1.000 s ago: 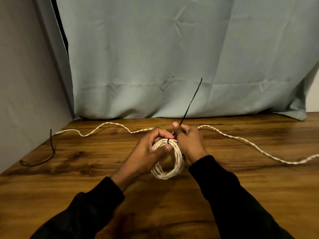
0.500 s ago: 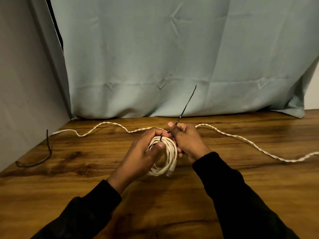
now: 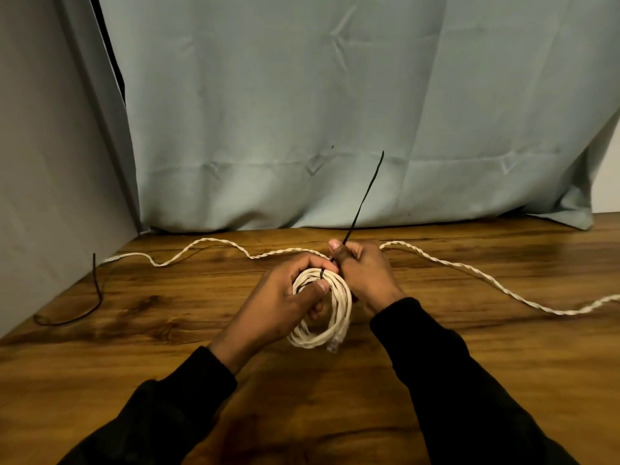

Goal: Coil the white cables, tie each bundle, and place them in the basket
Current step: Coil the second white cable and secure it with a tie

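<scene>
At table centre, left hand point(image 3: 285, 303) grips the coiled white cable point(image 3: 330, 310); right hand point(image 3: 364, 273) pinches the black zip tie point(image 3: 365, 196), drawn longer than a moment ago: bundle nearly cinched.

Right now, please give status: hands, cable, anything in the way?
Left hand grips coiled white cable. Right hand pulls black tie upward. Second cable loose behind. No basket visible.
</scene>
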